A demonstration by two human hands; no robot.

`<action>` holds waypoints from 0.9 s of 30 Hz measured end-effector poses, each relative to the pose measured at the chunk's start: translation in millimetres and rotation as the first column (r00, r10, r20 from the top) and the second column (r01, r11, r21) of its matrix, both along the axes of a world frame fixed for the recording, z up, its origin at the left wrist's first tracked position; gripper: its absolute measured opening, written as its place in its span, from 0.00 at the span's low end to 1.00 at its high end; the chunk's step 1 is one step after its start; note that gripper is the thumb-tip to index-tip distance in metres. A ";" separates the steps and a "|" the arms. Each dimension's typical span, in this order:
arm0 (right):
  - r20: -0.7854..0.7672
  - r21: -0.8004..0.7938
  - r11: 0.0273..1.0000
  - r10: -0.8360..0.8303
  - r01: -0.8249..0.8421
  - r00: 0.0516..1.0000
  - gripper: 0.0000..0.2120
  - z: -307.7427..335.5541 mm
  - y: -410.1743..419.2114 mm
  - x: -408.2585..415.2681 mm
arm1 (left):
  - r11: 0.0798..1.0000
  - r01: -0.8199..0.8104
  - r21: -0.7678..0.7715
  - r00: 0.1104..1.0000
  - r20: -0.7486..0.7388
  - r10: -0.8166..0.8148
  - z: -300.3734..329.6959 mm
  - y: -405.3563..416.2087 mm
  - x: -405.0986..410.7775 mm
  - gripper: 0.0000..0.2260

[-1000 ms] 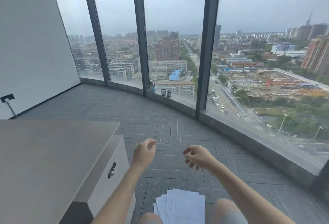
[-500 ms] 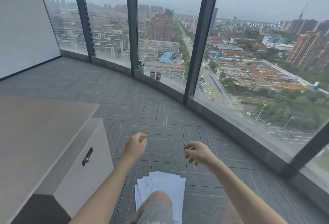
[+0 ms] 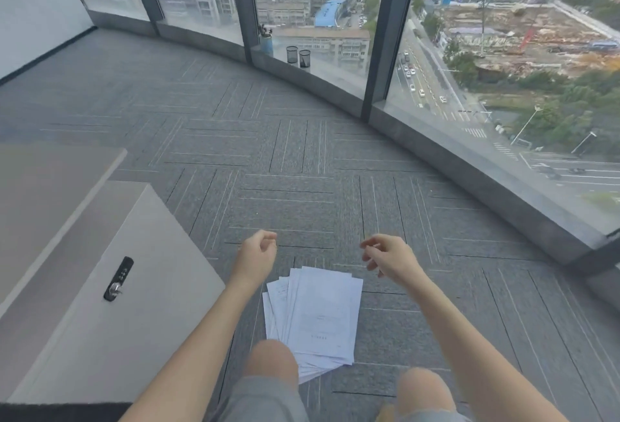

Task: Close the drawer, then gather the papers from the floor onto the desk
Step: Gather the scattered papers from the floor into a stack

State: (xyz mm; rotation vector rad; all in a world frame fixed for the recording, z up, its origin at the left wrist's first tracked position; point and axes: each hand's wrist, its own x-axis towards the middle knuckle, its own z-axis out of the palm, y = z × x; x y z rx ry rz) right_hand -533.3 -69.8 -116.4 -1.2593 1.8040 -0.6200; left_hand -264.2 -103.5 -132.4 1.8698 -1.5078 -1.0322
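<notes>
Papers: a fanned stack of white printed paper sheets (image 3: 315, 317) lies flat on the grey patterned carpet-tile floor (image 3: 302, 159), straight in front of the person; its near edge runs behind the left knee (image 3: 270, 359)
Drawer: the light beige cabinet unit with a black combination lock (image 3: 118, 279) on its face stands left of the papers, just beside them but apart; its front sits flush, with no gap showing
Desk: the pale wooden desk top (image 3: 40, 193) lies over the cabinet at the far left edge of view; nothing rests on the part that shows
Left hand: the bare left hand (image 3: 256, 253) is held out above the floor just past the far left corner of the sheets, forearm stretched forward, palm turned inward, fingers curled loosely toward the thumb; it grips nothing and does not touch the paper
Right hand: the bare right hand (image 3: 391, 257) hangs level with the left, beyond the far right corner of the sheets, wrist bent, fingers drooping and slightly spread; empty, clear of the paper
Hands together: well apart, the stack's far edge between them
Legs: both bare knees in grey shorts, bent low
Window ledge: two black mesh cups (image 3: 298, 56) and a blue cup (image 3: 267, 42) stand by the curved glass wall, far from the papers
</notes>
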 end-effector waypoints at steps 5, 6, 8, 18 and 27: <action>0.012 0.011 1.000 -0.005 0.005 1.000 0.19 -38.5 -52.1 -2.8 | 0.995 -0.074 0.074 0.997 0.008 0.073 -39.7 -33.3 -3.0 0.12; 0.015 0.038 0.999 0.000 0.000 1.000 0.21 -41.6 -60.0 -2.3 | 0.992 -0.078 0.103 0.997 0.019 0.077 -44.4 -35.4 -4.3 0.12; 0.038 0.096 0.995 -0.010 0.006 0.999 0.22 -44.5 -72.2 -0.9 | 0.984 -0.075 0.160 0.997 0.046 0.068 -52.3 -37.9 -6.2 0.12; 0.085 0.321 0.947 -0.066 0.035 0.994 0.13 -78.2 -86.1 9.2 | 0.899 -0.205 0.387 0.979 0.066 0.195 -84.2 -32.8 1.3 0.13; 0.081 0.337 0.941 -0.057 0.026 0.995 0.11 -214.2 -87.7 4.3 | 0.894 -0.216 0.393 0.976 0.124 0.181 -223.4 -47.7 15.6 0.12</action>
